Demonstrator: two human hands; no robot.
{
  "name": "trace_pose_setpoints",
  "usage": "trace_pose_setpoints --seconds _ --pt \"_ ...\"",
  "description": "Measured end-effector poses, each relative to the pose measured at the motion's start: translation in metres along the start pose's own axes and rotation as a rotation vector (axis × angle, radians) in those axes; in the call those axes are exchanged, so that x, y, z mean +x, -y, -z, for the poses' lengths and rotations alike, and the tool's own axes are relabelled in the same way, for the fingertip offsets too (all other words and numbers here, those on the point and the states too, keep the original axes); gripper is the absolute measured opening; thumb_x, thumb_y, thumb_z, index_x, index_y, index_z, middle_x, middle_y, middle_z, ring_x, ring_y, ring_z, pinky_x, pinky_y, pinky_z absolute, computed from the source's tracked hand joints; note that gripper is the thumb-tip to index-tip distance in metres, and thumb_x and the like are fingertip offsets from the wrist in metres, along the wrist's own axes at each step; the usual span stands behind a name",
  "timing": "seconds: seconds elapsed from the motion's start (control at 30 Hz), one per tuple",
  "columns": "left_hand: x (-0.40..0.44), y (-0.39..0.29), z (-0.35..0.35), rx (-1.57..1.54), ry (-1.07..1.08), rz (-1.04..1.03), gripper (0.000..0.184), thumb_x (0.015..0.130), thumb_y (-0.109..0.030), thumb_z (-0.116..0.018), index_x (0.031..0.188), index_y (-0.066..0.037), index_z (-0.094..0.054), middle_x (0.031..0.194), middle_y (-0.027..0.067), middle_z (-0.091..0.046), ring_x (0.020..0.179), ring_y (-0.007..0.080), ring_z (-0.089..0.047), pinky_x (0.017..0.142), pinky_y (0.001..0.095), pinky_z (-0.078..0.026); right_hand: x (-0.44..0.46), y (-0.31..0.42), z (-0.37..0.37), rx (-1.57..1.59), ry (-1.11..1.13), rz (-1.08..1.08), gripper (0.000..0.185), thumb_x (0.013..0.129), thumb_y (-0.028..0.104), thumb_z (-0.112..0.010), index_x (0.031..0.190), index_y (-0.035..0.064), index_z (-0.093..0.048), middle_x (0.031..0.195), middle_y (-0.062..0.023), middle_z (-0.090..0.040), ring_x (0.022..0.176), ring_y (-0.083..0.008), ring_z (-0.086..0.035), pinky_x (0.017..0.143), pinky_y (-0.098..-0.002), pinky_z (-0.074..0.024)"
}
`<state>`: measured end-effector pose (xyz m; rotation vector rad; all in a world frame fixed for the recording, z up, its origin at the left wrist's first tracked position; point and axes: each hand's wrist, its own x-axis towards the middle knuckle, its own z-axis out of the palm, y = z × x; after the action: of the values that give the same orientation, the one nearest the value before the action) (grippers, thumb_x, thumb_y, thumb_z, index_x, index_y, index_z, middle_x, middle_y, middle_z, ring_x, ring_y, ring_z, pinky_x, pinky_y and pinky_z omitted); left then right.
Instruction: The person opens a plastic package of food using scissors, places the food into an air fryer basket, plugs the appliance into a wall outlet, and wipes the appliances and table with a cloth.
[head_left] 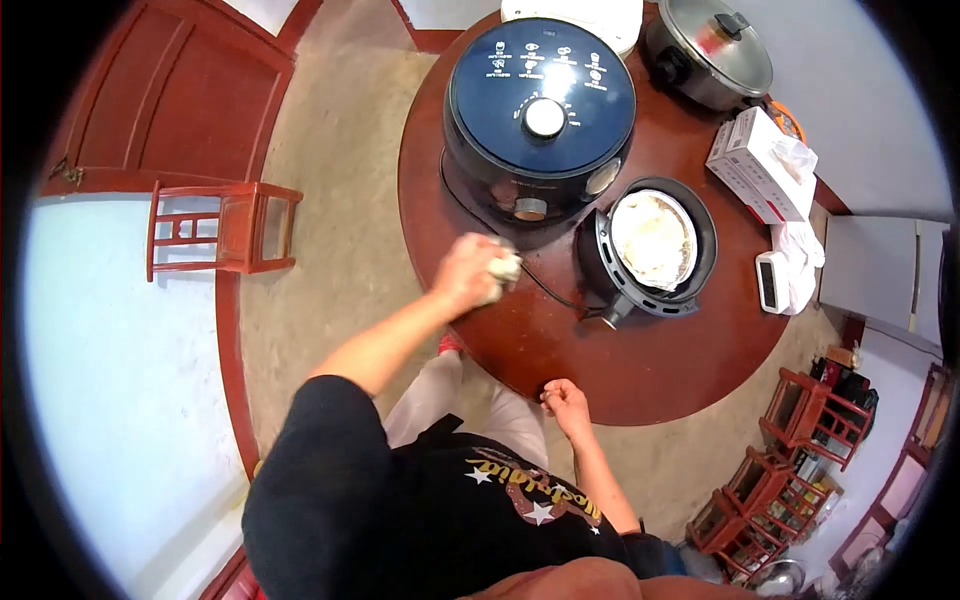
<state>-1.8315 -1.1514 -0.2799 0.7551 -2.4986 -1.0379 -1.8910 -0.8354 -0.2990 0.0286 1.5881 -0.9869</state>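
My left hand [470, 275] is closed around a crumpled pale cloth [505, 268], at the left edge of the round table, and is slightly blurred. My right hand [568, 408] is at the table's near edge with its fingers curled in; I see nothing in it. Beyond my left hand stands a dark blue air fryer [540, 100] with a white dial on top. To its right, the pulled-out air fryer basket [705, 225] has its handle towards me. Inside it lies a round liner [655, 240] with whitish food or residue.
The red-brown round table [620, 375] carries a black cord [545, 290], a lidded electric pan [710, 50], a white box [765, 165], a plastic bag [797, 265] and a small white device [771, 283]. A wooden chair [235, 228] stands left; more chairs [810, 415] stand right.
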Motion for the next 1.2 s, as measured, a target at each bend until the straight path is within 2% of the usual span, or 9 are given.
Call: trace_pose_setpoints --seconds 0.07,0.17,0.27,0.4,0.53,0.83,0.9,0.97,1.2 --pt "0.007 0.043 0.041 0.172 -0.125 -0.112 0.026 0.067 0.002 -0.052 0.092 -0.005 -0.057 0.092 0.0135 -0.053 0.09 0.0321 -0.051 0.081 0.0375 -0.043 0.001 -0.006 0.001 -0.007 -0.014 0.008 0.008 0.084 0.004 -0.05 0.09 0.0076 -0.053 0.075 -0.001 -0.058 0.063 -0.0087 -0.054 0.054 -0.0221 -0.0428" --pt "0.035 0.084 0.083 0.299 -0.216 0.278 0.037 0.068 0.001 -0.053 0.103 -0.011 -0.058 0.1 0.0133 -0.052 0.095 0.0323 -0.05 0.085 0.039 -0.043 0.009 -0.026 0.0 -0.111 0.022 -0.037 0.007 0.082 0.004 -0.051 0.089 0.0062 -0.053 0.074 -0.001 -0.058 0.063 -0.0097 -0.054 0.057 -0.0229 -0.0435" --pt "0.053 0.134 0.074 0.428 -0.215 0.39 0.038 0.07 -0.003 -0.056 0.107 -0.013 -0.057 0.105 0.0123 -0.052 0.1 0.0317 -0.049 0.086 0.0391 -0.043 0.004 -0.01 -0.024 -0.671 -0.077 0.258 0.009 0.08 0.006 -0.054 0.089 0.003 -0.055 0.073 -0.0011 -0.056 0.065 -0.0111 -0.051 0.063 -0.024 -0.0437" --pt "0.055 0.119 0.03 0.657 -0.189 0.457 0.033 0.07 -0.007 -0.058 0.102 -0.013 -0.06 0.104 0.0115 -0.051 0.096 0.0336 -0.048 0.08 0.0412 -0.045 0.013 0.014 -0.042 -0.473 0.012 0.238 0.011 0.08 0.006 -0.056 0.09 0.0023 -0.055 0.073 -0.0007 -0.054 0.068 -0.0087 -0.05 0.065 -0.0233 -0.0428" --pt "0.042 0.099 0.011 0.697 -0.097 0.221 0.035 0.069 -0.006 -0.055 0.102 -0.014 -0.061 0.103 0.0119 -0.05 0.095 0.0328 -0.047 0.077 0.0417 -0.044 0.021 0.011 -0.048 -0.411 0.029 0.22 0.016 0.078 0.011 -0.056 0.092 0.0039 -0.056 0.071 -0.0079 -0.057 0.063 -0.0184 -0.054 0.063 -0.0293 -0.045" --pt "0.011 0.033 -0.052 0.518 0.007 0.077 0.033 0.074 -0.011 -0.052 0.104 -0.014 -0.064 0.121 0.0116 -0.047 0.115 0.0349 -0.036 0.097 0.0446 -0.029 0.013 -0.011 -0.041 -0.537 0.097 0.12 0.007 0.082 0.005 -0.054 0.089 0.0034 -0.054 0.074 0.0017 -0.051 0.068 -0.0083 -0.048 0.065 -0.0219 -0.0408" --pt "0.0 0.012 -0.066 0.406 0.093 0.082 0.031 0.073 -0.013 -0.054 0.102 -0.005 -0.063 0.124 0.0157 -0.045 0.117 0.0381 -0.034 0.099 0.0468 -0.026 0.016 -0.028 -0.036 -0.484 0.097 0.138 0.007 0.082 0.005 -0.054 0.089 0.0036 -0.054 0.075 0.0016 -0.052 0.069 -0.0084 -0.048 0.065 -0.0218 -0.0409" --pt "-0.007 0.0 -0.082 0.396 0.103 0.035 0.043 0.077 -0.014 -0.054 0.119 -0.007 -0.052 0.129 0.0158 -0.041 0.125 0.0389 -0.026 0.105 0.0496 -0.017 0.015 -0.034 -0.034 -0.505 0.079 0.134 0.008 0.081 0.005 -0.054 0.089 0.0035 -0.054 0.075 0.0014 -0.052 0.068 -0.0082 -0.048 0.064 -0.0216 -0.0408" --pt "-0.025 -0.005 -0.097 0.122 0.288 -0.33 0.038 0.071 -0.004 -0.056 0.108 -0.008 -0.057 0.126 0.0111 -0.045 0.124 0.0319 -0.034 0.105 0.0468 -0.021 0.011 -0.053 -0.024 -0.598 0.019 0.105 0.008 0.08 0.006 -0.055 0.088 0.004 -0.055 0.072 0.0003 -0.053 0.066 -0.0073 -0.049 0.061 -0.0217 -0.0415"
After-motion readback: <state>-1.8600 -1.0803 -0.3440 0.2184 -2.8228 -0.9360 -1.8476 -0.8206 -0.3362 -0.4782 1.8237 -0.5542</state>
